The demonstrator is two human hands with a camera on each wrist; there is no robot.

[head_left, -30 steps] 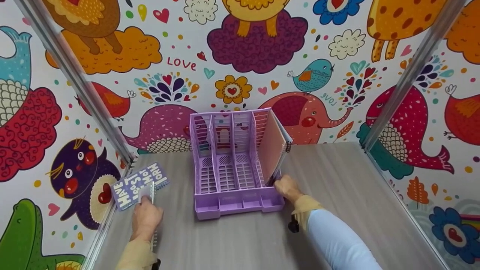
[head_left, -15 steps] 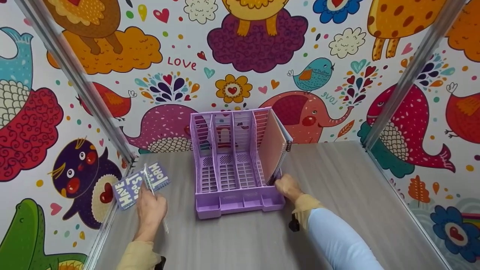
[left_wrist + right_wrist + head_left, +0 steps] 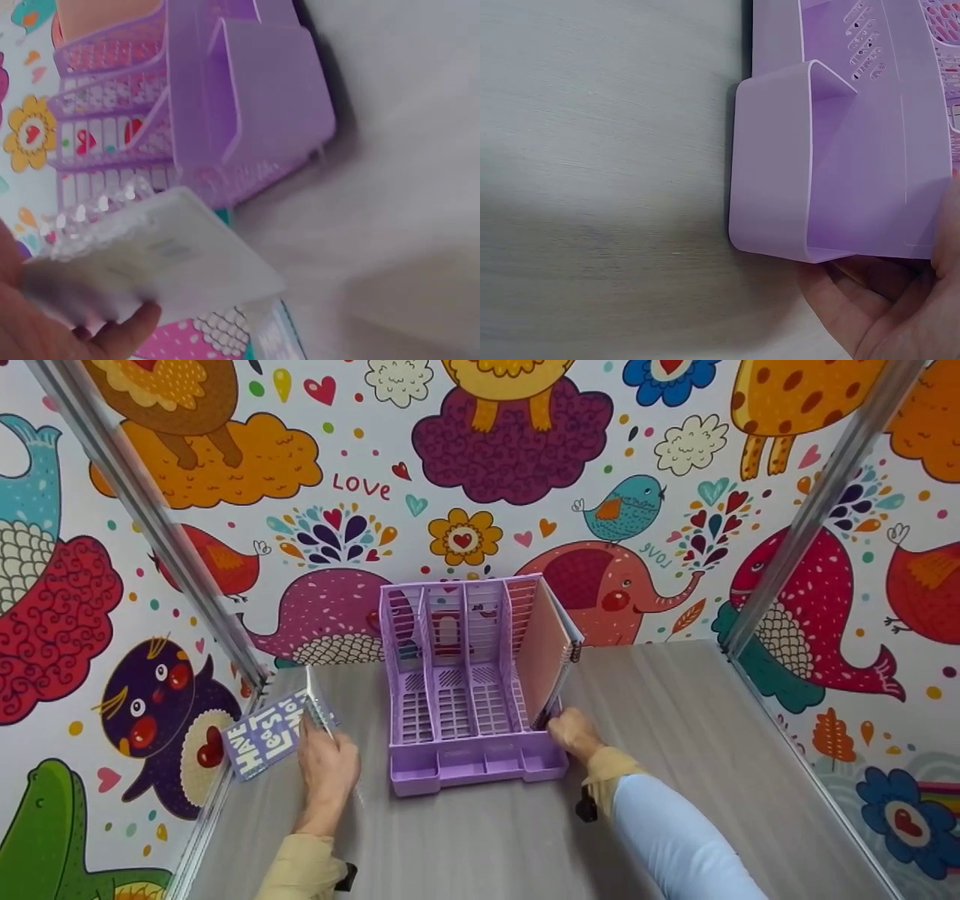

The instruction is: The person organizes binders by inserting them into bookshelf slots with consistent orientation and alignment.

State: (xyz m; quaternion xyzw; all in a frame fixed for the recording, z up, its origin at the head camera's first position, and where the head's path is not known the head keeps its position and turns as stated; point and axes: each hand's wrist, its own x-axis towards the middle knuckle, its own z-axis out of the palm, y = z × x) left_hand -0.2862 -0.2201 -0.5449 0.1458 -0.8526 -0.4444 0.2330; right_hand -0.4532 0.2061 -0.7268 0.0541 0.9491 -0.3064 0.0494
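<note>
1. Standing mid-frame, a purple organizer (image 3: 463, 769) sits between the hands, with spiral notebooks (image 3: 546, 656) upright at its right end. A lettered notebook (image 3: 262, 742) lies flat at left.
2. The left hand (image 3: 330, 765), lower left, holds a white spiral notebook (image 3: 157, 255) raised on edge; it overlaps the lettered notebook in the head view, and contact cannot be told. The right hand (image 3: 576, 735) grips the organizer's front right corner, its forearm slanting in from lower right.
3. Grey tabletop (image 3: 660, 690) separates left hand from organizer and spreads rightward; a patterned wall (image 3: 510, 529) rises behind.
</note>
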